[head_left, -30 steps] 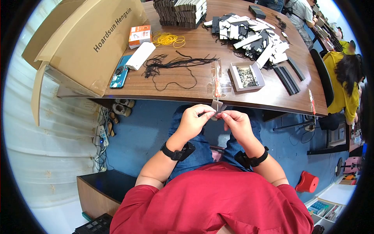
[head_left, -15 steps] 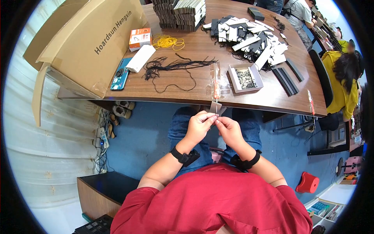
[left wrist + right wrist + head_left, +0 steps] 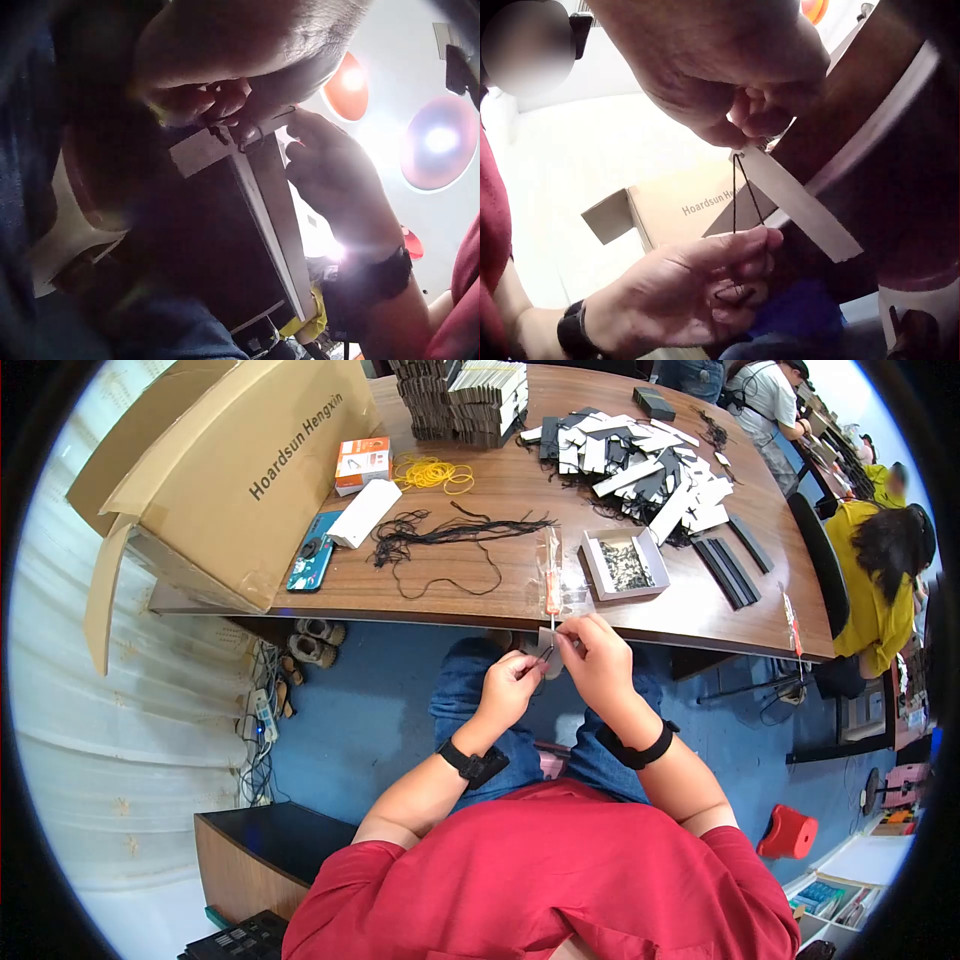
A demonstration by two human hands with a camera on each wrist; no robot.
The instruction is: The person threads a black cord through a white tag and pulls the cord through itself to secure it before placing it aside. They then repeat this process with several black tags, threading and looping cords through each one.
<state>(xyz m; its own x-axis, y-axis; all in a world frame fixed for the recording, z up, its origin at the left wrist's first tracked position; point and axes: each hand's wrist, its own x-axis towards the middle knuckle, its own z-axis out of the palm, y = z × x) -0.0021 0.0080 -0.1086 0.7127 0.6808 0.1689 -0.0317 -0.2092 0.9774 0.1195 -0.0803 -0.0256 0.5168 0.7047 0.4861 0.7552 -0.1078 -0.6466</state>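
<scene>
At the table's front edge, over the lap, my right hand [image 3: 600, 660] pinches the holed end of a pale, flat strip-shaped tag [image 3: 802, 206]. A thin black cord [image 3: 735, 195] runs from that end as a narrow loop down to my left hand [image 3: 508, 688], whose thumb and fingers pinch it. In the right wrist view the left hand [image 3: 697, 281] sits below the tag, with a short gap between the hands. Just beyond the fingers, an orange-handled tool [image 3: 553, 592] with a thin metal shaft lies taped to the tabletop, pointing toward me.
On the table [image 3: 450, 595] lie loose black cords [image 3: 440, 538], an open box of small pieces [image 3: 655, 555], a heap of black and white tags [image 3: 640, 460], yellow bands [image 3: 435, 473] and a phone [image 3: 312, 560]. A large carton [image 3: 240, 480] stands left; a person in yellow [image 3: 870, 575] sits right.
Both hands were together by the tool's shaft. My right hand has since moved up toward the table edge with the tag, while my left stays lower, and the fingertips have drawn apart.
</scene>
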